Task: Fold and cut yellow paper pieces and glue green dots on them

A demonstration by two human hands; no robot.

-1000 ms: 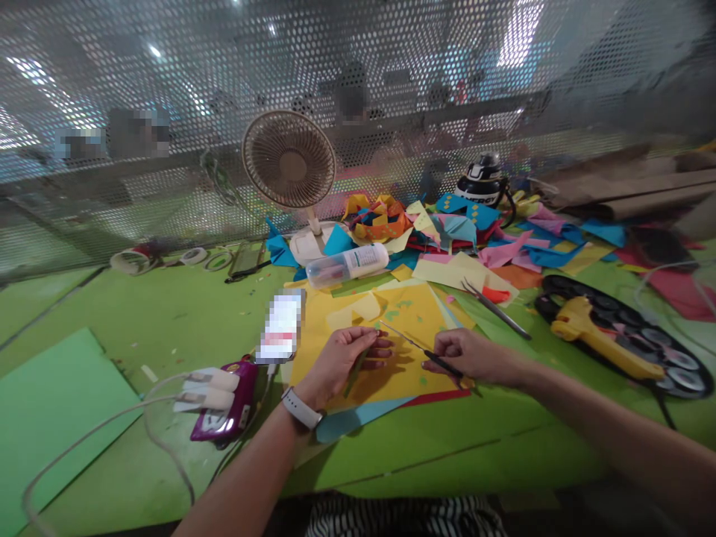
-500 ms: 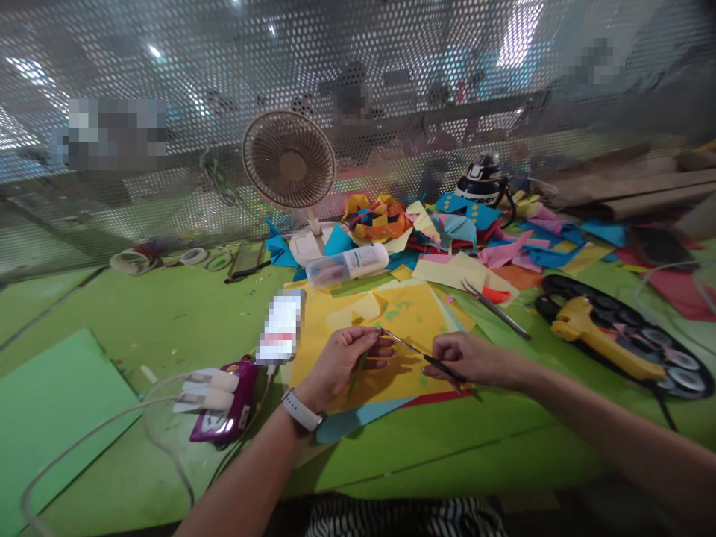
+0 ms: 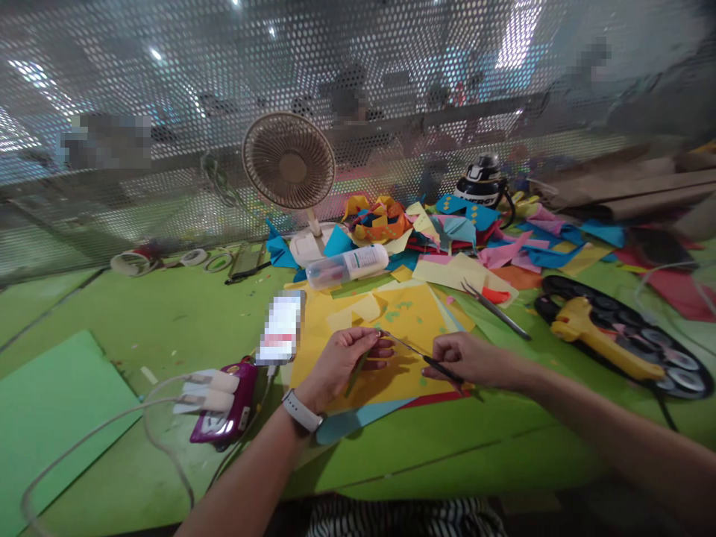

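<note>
My left hand (image 3: 350, 356) pinches a narrow green paper strip (image 3: 354, 379), which hangs below the thumb and is mostly hidden by the fingers. From the right, my right hand (image 3: 459, 358) grips slim scissors (image 3: 418, 353) with dark handles. Their thin metal blades reach to my left fingertips, where the contact with the paper is too small to make out. Both hands are above a yellow paper sheet (image 3: 318, 309) scattered with small green paper bits (image 3: 400, 306). Blue and red sheets stick out beneath it.
Left of the sheets are a phone (image 3: 281, 328) and a purple power strip (image 3: 227, 406) with cables. Tweezers (image 3: 497, 312) and a yellow glue gun (image 3: 609, 339) on a black tray lie right. Behind stand a fan (image 3: 289, 160), a clear bottle (image 3: 347, 266), coloured scraps and a black jug (image 3: 482, 181).
The scissors' handles have moved slightly closer together in my right hand. Both hands stay in nearly the same place.
</note>
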